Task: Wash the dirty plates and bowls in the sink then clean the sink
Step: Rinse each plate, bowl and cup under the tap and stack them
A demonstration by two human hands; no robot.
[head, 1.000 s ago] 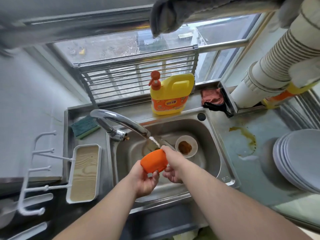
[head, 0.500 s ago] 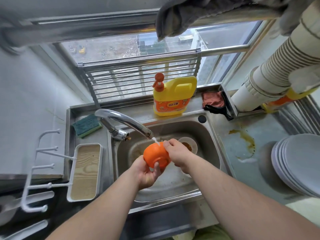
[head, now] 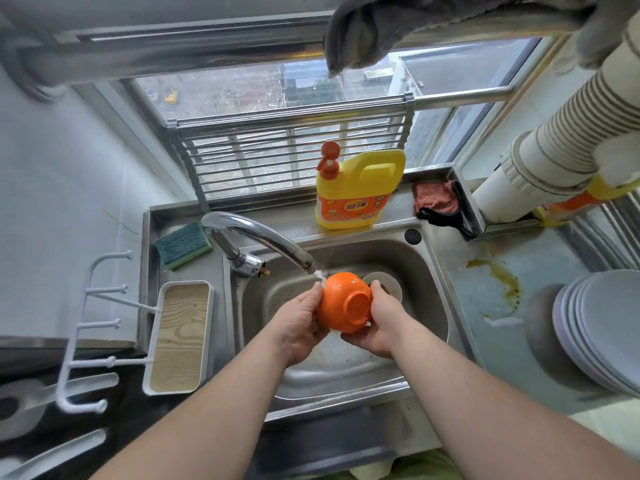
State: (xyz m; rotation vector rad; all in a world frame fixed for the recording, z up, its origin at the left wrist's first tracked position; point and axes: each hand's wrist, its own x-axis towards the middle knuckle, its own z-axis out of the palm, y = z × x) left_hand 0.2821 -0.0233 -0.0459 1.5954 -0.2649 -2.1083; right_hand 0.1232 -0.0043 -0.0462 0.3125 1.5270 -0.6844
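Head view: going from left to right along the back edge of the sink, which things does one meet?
Green sponge → tap → yellow detergent bottle → orange cloth → white pipe.

Both hands on an orange bowl [head: 344,301] over the sink [head: 429,271], base facing the camera: left hand [head: 298,318] grips it at 9 o'clock, right hand [head: 377,323] at 3. Faucet [head: 256,237] stream hits the bowl's rim around 11. Small white bowl [head: 389,284] sits just behind. Yellow detergent jug [head: 360,188] at 12, plate stack [head: 602,327] at 3, green sponge [head: 183,244] at 10.
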